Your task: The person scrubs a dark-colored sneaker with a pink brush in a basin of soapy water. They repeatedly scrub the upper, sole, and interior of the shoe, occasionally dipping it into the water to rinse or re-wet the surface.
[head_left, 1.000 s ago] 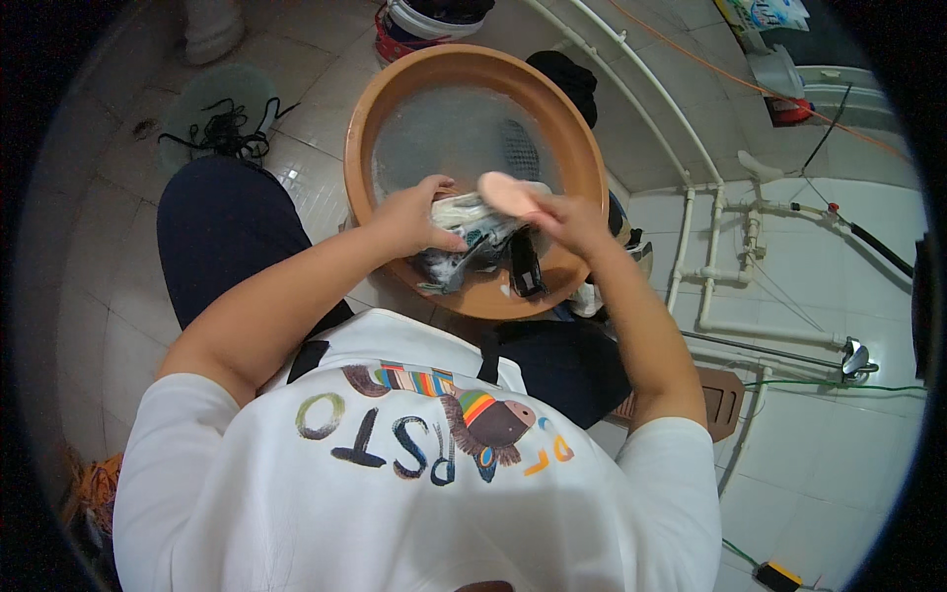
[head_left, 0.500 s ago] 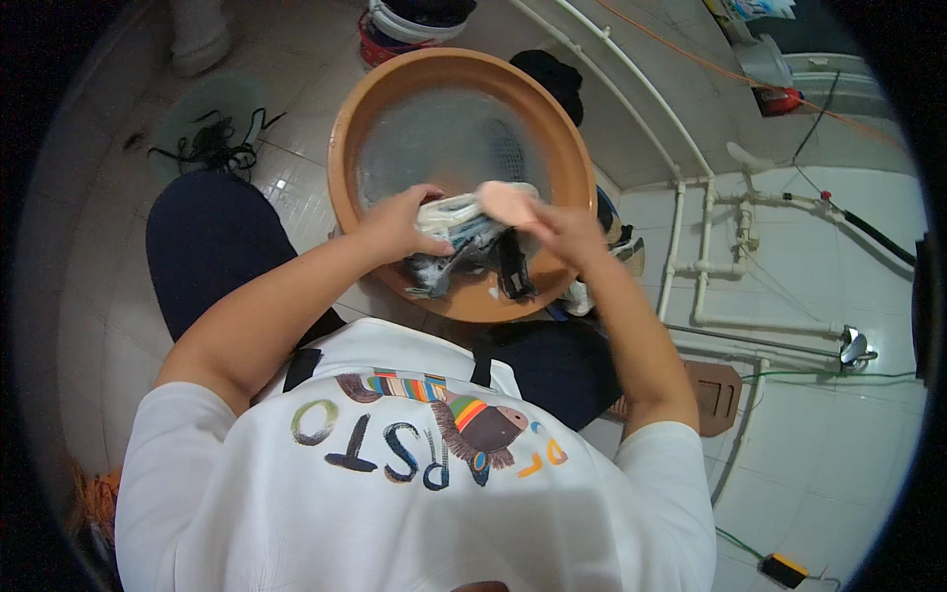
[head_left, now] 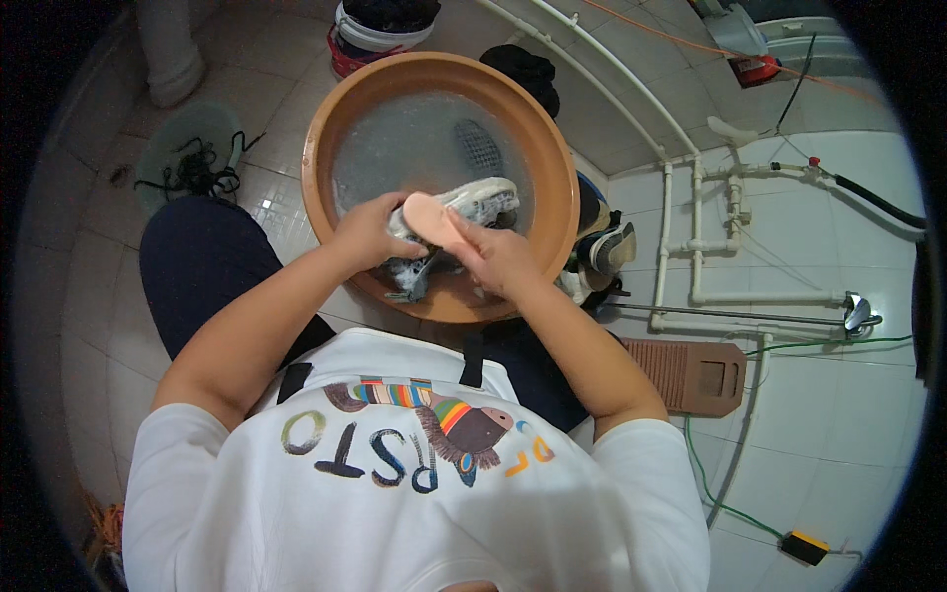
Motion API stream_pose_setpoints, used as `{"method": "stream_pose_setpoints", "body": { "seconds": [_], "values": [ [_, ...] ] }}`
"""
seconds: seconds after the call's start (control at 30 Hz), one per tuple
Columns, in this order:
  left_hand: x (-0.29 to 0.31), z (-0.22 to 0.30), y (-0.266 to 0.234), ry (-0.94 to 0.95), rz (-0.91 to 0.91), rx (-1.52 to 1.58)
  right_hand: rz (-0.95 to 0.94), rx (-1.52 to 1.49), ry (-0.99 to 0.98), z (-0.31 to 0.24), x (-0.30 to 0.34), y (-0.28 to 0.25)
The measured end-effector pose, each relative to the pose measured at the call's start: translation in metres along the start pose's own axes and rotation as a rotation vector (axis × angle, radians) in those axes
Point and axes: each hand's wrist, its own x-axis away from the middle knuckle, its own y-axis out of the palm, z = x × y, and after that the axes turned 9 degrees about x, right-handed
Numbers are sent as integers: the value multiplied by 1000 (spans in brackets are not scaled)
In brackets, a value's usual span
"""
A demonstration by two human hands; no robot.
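A soapy sneaker with a pale sole rim and a dark, foamy upper is held over the near side of an orange-brown basin. My left hand grips the sneaker at its left end, fingers wrapped round it. In my right hand is a peach-coloured scrub brush. Its smooth back faces up and its bristles are hidden against the shoe, close to my left fingers. Cloudy water fills the basin, and a dark patterned shoe sole shows in it at the far right.
Several shoes stand right of the basin. A brown washboard lies at the right. Black laces sit in a pale bowl at the left. A white bucket and dark bundle are behind. Pipes line the wall.
My right hand has brought the brush leftward along the sneaker, toward my left hand. More of the shoe's right end now shows. The whole view has shifted slightly.
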Motion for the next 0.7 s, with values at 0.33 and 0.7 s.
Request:
{"method": "stream_pose_setpoints", "body": {
  "seconds": [0.33, 0.7],
  "values": [
    [-11, 8, -3, 57, -118, -182, 68, -99, 255, 48, -6, 11],
    [-39, 88, 10, -178, -426, -691, 205, -439, 368, 139, -17, 43]
  ]
}}
